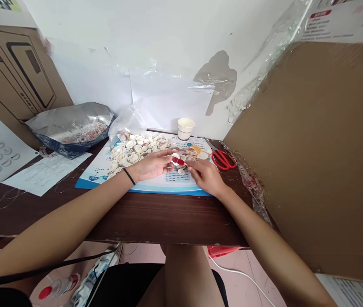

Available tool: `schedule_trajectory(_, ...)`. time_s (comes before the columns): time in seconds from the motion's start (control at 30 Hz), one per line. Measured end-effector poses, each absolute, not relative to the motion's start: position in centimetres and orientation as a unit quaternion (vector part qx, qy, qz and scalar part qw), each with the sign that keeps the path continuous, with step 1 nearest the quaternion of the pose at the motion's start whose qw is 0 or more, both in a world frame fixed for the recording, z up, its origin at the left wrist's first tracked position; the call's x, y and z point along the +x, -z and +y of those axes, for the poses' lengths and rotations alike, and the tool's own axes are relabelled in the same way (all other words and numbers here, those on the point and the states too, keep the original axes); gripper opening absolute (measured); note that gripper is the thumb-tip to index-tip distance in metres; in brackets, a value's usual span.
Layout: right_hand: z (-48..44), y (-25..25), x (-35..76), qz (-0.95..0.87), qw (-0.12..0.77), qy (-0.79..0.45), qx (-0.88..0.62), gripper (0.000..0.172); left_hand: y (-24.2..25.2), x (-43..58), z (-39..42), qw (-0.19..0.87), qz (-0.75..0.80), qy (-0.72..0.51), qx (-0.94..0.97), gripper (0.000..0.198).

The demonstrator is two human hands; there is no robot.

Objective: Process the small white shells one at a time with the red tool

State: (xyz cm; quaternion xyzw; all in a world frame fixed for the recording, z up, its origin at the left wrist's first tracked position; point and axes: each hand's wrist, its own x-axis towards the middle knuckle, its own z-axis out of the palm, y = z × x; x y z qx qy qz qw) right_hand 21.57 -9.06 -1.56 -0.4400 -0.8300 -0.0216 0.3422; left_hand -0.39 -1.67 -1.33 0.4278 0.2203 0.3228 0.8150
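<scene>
My left hand (154,165), with a black band at the wrist, pinches a white shell (175,157) between thumb and fingers. My right hand (204,174) is closed on a small dark-red piece (179,161) that lies against the shell. Both hands are over a blue and white printed sheet (143,186). A heap of pale shells (136,147) spreads on the sheet behind and left of my left hand. More shells lie behind my fingers, partly hidden by them.
A paper cup (186,128) stands behind the hands. Red-handled scissors (223,160) lie right. An open bag (73,128) and a paper (44,175) are left. Cardboard (322,149) rises along the right side; a white wall is behind.
</scene>
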Motion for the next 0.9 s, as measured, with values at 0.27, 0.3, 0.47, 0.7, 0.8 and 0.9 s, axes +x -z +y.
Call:
schedule_trajectory(0.27,-9.1,0.2,23.1,-0.816,0.312,0.082,-0.480,0.034,1.3,-0.5,-1.8,0.813,0.222,-0.322,0.431,0.028)
schedule_trajectory(0.3,-9.1,0.3,23.1,-0.812,0.325,0.082,-0.478,0.032,1.2,-0.5,-1.8,0.812,0.224,-0.323,0.431,0.028)
schedule_trajectory(0.47,-8.9,1.0,22.5,-0.842,0.317,0.036,-0.435,0.029,1.0,-0.4,-2.1,0.806,0.229,-0.324,0.440,0.030)
schedule_trajectory(0.7,-8.8,0.3,23.8,-0.793,0.341,0.113,-0.491,0.033,1.3,-0.2,-1.8,0.809,0.222,-0.314,0.445,0.033)
schedule_trajectory(0.8,-8.8,0.7,23.3,-0.804,0.349,0.092,-0.472,0.032,1.3,-0.2,-1.9,0.808,0.216,-0.315,0.448,0.032)
schedule_trajectory(0.9,-8.8,1.1,22.7,-0.835,0.324,0.047,-0.441,0.030,1.3,-0.2,-2.0,0.803,0.215,-0.317,0.456,0.029)
